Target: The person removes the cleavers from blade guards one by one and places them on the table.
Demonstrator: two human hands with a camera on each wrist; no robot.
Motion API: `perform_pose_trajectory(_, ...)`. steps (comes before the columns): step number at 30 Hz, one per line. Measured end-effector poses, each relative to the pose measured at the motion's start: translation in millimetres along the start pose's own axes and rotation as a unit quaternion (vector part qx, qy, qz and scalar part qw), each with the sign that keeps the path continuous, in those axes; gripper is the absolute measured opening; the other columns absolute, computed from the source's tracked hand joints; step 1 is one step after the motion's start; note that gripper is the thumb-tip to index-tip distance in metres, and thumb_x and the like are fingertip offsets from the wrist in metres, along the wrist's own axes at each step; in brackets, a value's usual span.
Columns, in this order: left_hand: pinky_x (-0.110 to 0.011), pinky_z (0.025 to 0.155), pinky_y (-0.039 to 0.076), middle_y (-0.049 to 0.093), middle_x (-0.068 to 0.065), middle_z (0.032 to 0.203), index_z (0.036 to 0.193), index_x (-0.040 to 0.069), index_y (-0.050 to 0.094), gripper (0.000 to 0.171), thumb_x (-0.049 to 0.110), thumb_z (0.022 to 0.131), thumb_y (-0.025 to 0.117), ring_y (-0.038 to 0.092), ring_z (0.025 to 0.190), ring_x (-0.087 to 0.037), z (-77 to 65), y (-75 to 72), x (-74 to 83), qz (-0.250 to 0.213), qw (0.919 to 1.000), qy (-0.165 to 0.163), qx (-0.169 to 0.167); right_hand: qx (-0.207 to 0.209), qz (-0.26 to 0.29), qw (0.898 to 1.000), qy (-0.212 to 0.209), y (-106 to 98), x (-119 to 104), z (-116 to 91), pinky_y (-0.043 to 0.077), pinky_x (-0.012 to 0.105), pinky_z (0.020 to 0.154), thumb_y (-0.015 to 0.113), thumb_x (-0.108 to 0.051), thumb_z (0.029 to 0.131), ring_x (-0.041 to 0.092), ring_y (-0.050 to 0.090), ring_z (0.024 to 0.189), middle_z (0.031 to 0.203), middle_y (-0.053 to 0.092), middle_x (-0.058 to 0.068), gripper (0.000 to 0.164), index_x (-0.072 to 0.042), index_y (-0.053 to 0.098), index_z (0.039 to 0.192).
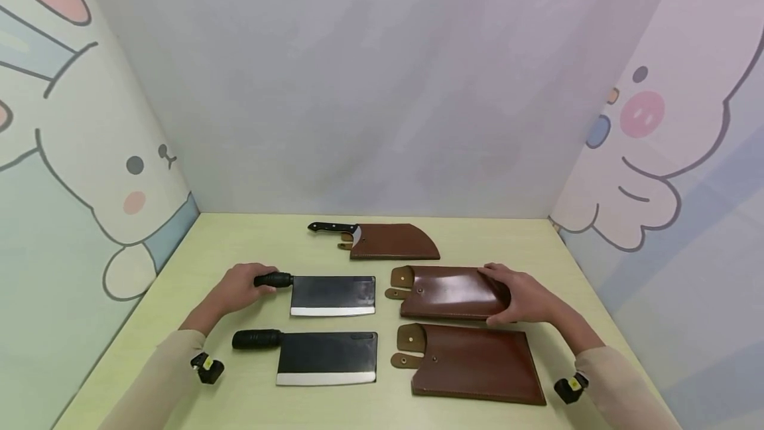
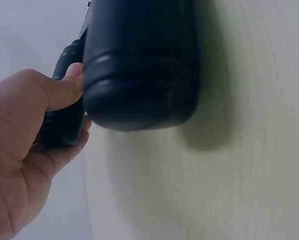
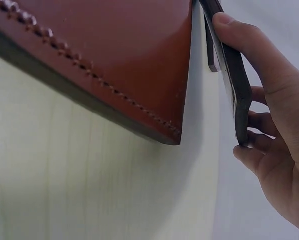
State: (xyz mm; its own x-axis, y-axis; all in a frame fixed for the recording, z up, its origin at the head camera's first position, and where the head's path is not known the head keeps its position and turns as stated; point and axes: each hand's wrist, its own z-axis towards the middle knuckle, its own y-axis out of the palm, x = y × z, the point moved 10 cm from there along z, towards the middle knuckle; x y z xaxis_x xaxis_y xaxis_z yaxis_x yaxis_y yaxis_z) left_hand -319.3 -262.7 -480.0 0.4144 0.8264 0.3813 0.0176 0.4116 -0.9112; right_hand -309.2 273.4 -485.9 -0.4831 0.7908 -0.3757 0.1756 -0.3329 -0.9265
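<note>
My left hand (image 1: 243, 287) grips the black ribbed handle of the farther cleaver (image 1: 333, 292), its dark blade pointing right with the bright edge toward me. In the left wrist view the thumb and fingers pinch that handle (image 2: 64, 127). My right hand (image 1: 525, 294) holds the right end of a brown leather sheath (image 1: 450, 290), thumb on the near edge and fingers on the far one. The sheath's strap ends, with snap studs, face the blade tip across a small gap. In the right wrist view the fingers (image 3: 254, 155) hold the sheath's edge.
Nearer to me lie a second cleaver (image 1: 328, 354) and a second brown sheath (image 1: 477, 360). At the back a knife with a riveted black handle (image 1: 331, 227) sits in its own sheath (image 1: 394, 242). Walls surround the pale table (image 1: 239, 237) at the back and sides.
</note>
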Motion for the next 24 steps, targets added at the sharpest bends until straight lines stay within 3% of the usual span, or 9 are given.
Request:
perform_pose_trajectory(13, -0.054, 0.086, 0.054, 0.074, -0.016, 0.110, 0.119, -0.003, 0.073, 0.036, 0.014, 0.088, 0.081, 0.070, 0.101, -0.036, 7.3, 6.5, 0.4, 0.006, 0.9992, 0.019, -0.034, -0.034, -0.019, 0.999, 0.015, 7.9, 3.9, 6.6, 0.052, 0.055, 0.095, 0.087, -0.069, 0.065, 0.038, 0.055, 0.129, 0.155, 0.044, 0.017, 0.115, -0.013, 0.043, 0.156)
perform_pose_trajectory(20, -0.056, 0.090, 0.053, 0.073, -0.018, 0.110, 0.119, -0.004, 0.071, 0.037, 0.014, 0.088, 0.080, 0.069, 0.104, -0.038, 12.6, 10.2, -0.9, 0.021, 0.9985, 0.022, -0.045, -0.055, -0.012, 0.998, 0.032, 15.3, 8.6, 7.6, 0.047, 0.062, 0.102, 0.088, -0.067, 0.065, 0.044, 0.046, 0.139, 0.158, 0.040, 0.020, 0.119, -0.010, 0.039, 0.157)
perform_pose_trajectory(24, -0.056, 0.091, 0.052, 0.072, -0.017, 0.112, 0.120, -0.003, 0.071, 0.037, 0.015, 0.089, 0.079, 0.068, 0.106, -0.038, 13.0, 15.8, -5.1, 0.023, 0.9982, 0.015, -0.054, -0.058, -0.016, 0.998, 0.024, 19.8, 10.5, 8.1, 0.048, 0.059, 0.101, 0.088, -0.067, 0.066, 0.040, 0.050, 0.135, 0.156, 0.043, 0.019, 0.119, -0.009, 0.038, 0.156)
